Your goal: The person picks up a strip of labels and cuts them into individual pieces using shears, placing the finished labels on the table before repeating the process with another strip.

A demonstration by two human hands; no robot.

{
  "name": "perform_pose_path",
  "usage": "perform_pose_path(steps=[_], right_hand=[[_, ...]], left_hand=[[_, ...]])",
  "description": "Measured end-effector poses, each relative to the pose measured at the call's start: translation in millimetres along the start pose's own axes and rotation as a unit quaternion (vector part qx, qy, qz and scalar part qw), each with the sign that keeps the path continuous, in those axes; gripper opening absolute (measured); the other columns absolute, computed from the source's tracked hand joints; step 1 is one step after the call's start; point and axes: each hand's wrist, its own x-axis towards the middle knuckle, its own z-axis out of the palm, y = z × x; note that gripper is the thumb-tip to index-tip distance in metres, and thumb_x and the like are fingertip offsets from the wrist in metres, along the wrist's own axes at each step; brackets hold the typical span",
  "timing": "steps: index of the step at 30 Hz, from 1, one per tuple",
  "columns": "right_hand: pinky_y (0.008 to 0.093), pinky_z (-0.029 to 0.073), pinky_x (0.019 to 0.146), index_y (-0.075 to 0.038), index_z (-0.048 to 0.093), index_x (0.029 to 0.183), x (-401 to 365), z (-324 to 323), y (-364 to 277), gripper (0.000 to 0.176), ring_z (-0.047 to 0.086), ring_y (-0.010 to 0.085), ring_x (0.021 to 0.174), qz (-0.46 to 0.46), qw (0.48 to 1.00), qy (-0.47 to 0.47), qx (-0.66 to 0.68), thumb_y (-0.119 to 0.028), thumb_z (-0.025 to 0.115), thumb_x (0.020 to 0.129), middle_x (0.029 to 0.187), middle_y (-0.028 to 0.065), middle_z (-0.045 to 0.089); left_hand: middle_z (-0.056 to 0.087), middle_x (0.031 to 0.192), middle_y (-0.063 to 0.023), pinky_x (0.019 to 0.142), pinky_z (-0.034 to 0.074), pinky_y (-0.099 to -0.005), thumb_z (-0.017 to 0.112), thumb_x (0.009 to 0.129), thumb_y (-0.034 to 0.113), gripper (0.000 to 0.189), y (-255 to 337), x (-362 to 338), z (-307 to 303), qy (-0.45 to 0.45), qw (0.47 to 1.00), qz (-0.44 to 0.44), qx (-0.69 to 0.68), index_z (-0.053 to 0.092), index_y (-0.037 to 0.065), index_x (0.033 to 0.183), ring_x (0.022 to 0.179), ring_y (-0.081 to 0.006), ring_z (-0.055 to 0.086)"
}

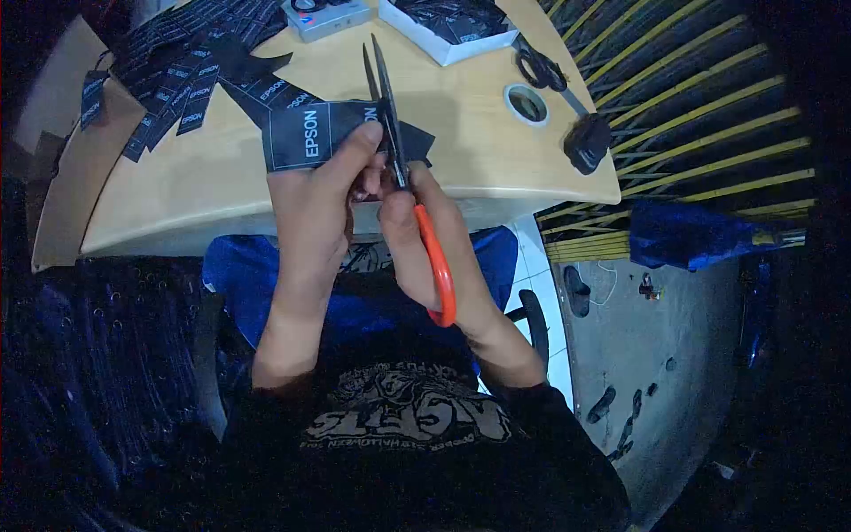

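My left hand (324, 186) pinches a black printed sheet (301, 137) marked EPSON in white, thumb on top and fingers beneath. In my right hand (425, 222) is a pair of scissors (434, 266) with red-orange handles and dark blades. The blades stand a little apart and point away from me, crossing the sheet's right part. A dark piece of the sheet (417, 142) shows to the right of the blades. Both hands are close together above the table's near edge, and some of the right fingers are hidden behind the scissors.
Black EPSON strips (191, 84) pile at the table's (479, 115) back left, beside a cardboard box (89, 168). At the back stand a white box (443, 53) of black pieces and a small box (328, 19). A tape roll (526, 105) and black-handled scissors (542, 69) lie right.
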Motion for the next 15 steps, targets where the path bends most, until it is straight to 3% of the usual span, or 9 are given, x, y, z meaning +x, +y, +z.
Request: perform_pose_path(steps=[10,15], right_hand=[[0.0265,0.036,0.052,0.006,0.044,0.096,1.4,-0.1,-1.3,0.047,0.040,0.0090,0.059,0.033,0.999,-0.006,0.005,-0.041,0.041,0.095,0.062,0.0035,0.043],[0.0274,0.037,0.052,0.004,0.045,0.088,4.8,3.2,3.5,0.056,0.042,0.0105,0.059,0.045,0.999,0.002,0.004,-0.050,0.039,0.094,0.061,0.0048,0.044]], left_hand=[[0.058,0.065,-0.0017,0.046,0.039,-0.0205,0.065,0.080,0.002,0.006,-1.5,-1.3,1.6,0.023,1.000,-0.001,-0.004,0.059,0.003,0.080,0.051,-0.0080,0.052],[0.059,0.065,-0.0030,0.048,0.040,-0.0214,0.065,0.080,0.002,0.005,-6.6,3.0,-5.3,0.025,0.999,-0.005,-0.023,0.060,0.002,0.080,0.052,-0.0087,0.051]])
